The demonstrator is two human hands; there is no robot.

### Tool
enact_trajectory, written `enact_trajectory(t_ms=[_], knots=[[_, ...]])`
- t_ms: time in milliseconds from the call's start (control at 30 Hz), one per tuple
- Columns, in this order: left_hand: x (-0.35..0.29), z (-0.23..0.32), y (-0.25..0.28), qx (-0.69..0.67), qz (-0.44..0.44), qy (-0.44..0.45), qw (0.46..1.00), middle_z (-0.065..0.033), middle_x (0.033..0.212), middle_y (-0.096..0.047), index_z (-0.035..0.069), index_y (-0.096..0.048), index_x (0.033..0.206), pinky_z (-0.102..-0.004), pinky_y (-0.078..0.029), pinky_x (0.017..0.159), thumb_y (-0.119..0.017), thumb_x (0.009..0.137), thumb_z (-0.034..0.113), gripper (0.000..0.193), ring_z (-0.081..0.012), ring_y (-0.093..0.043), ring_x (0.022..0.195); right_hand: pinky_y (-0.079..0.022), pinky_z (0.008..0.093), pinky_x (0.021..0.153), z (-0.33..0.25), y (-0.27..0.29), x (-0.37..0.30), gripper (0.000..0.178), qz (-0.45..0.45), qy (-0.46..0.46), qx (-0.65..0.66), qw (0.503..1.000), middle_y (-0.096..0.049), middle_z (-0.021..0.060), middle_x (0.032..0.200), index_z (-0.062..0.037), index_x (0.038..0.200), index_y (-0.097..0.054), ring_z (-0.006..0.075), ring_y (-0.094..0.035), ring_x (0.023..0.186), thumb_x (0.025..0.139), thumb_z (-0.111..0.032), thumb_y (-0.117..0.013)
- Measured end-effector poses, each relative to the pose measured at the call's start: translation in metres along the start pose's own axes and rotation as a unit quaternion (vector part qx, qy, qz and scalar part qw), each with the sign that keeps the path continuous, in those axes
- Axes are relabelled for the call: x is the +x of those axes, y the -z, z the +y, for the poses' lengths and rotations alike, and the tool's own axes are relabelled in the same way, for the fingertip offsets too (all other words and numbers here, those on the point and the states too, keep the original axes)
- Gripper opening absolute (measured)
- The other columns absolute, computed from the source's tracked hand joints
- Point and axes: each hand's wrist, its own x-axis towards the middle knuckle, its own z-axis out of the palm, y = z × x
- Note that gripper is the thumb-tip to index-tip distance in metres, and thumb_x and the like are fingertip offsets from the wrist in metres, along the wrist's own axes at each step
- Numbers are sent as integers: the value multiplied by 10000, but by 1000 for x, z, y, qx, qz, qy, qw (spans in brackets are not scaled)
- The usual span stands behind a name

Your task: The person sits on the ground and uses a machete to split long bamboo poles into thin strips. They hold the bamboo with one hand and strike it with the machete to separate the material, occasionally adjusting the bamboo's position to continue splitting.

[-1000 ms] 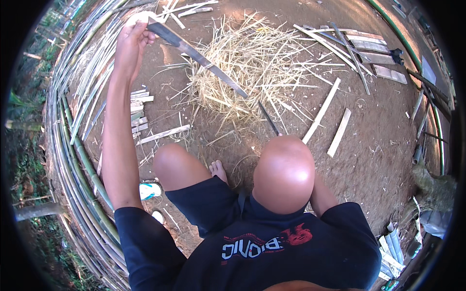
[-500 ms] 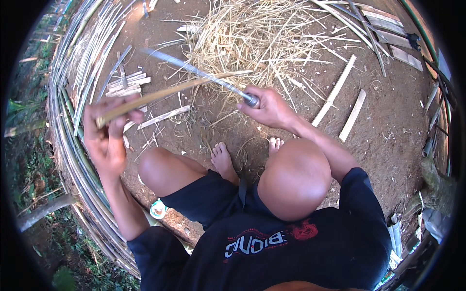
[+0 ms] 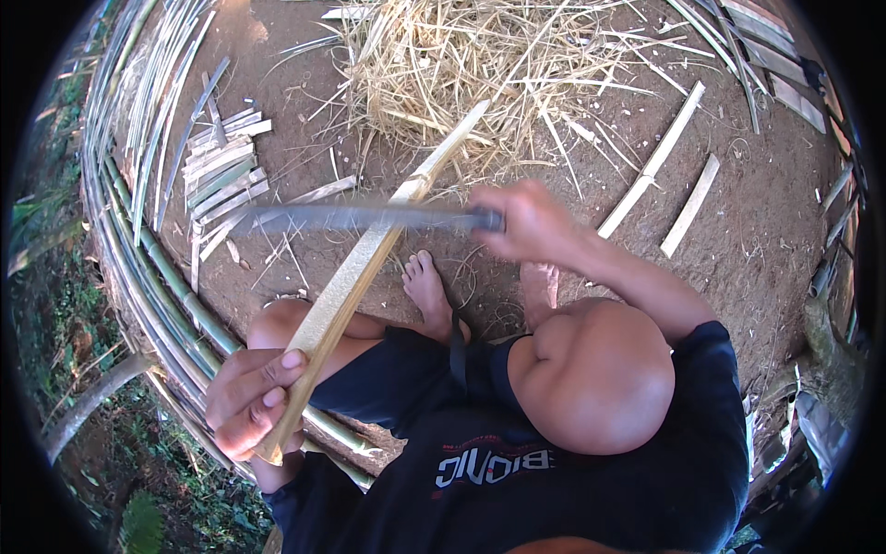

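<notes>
My left hand (image 3: 257, 399) grips the near end of a split bamboo strip (image 3: 344, 277), which slants up and away over my left knee. Its pale face is turned up, and the far end is over the edge of the shavings. In my right hand (image 3: 531, 224) is the handle of a long-bladed knife (image 3: 355, 218), the fingers wrapped round it. The blade points left and lies across the upper half of the strip, slightly blurred. A small curl or nick shows on the strip just beyond the blade.
A heap of bamboo shavings (image 3: 461, 69) covers the ground ahead. Short cut slats (image 3: 226, 171) are stacked to the left, beside long bamboo poles (image 3: 171, 277). Two loose strips (image 3: 657, 166) (image 3: 692, 205) lie to the right. More slats (image 3: 771, 60) rest at the far right.
My left hand has come down and nearer, swinging the strip to a steeper slant. The knife has turned level and now crosses the strip; my right hand moved slightly right and nearer.
</notes>
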Motion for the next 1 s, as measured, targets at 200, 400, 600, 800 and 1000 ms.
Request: enact_trajectory(t_ms=[200,400,600,800,1000], knots=[[-7,-5,-1,-20,19,-23,999,-215,908,-664,37,-517,1088,-319,-517,511,-603,910,181,244,-265,-634,634,-518,412,501,-16,4,-4,79,-20,54,-29,998,-590,135,540,-67,803,-646,277,-622,495,742,-117,-638],[-2,-2,-1,-12,-12,-39,999,-232,894,-668,13,-513,1048,-321,-539,500,-640,865,149,261,-298,-655,639,-523,426,536,7,6,3,112,-28,-90,-62,994,-618,157,578,-58,829,-658,320,-629,521,743,-127,-641],[-8,12,-8,3,-15,-34,999,-210,903,-666,50,-520,1098,-340,-534,476,-573,907,113,208,-294,-642,628,-472,381,474,0,0,-1,42,15,79,-66,995,-597,125,575,-47,764,-620,260,-604,501,775,-86,-629],[-8,5,-15,-14,-24,-41,999,-191,905,-650,57,-486,1108,-332,-503,449,-534,941,132,189,-243,-598,591,-465,367,453,65,3,5,41,-28,-170,-49,984,-560,109,533,-46,754,-612,187,-552,447,771,-72,-639],[-8,-2,-6,12,38,-2,999,-195,911,-621,57,-480,1085,-306,-476,458,-491,987,177,156,-219,-579,651,-448,368,435,48,-11,3,33,-10,-33,-13,999,-551,77,503,-64,757,-622,212,-563,424,764,-90,-640]])
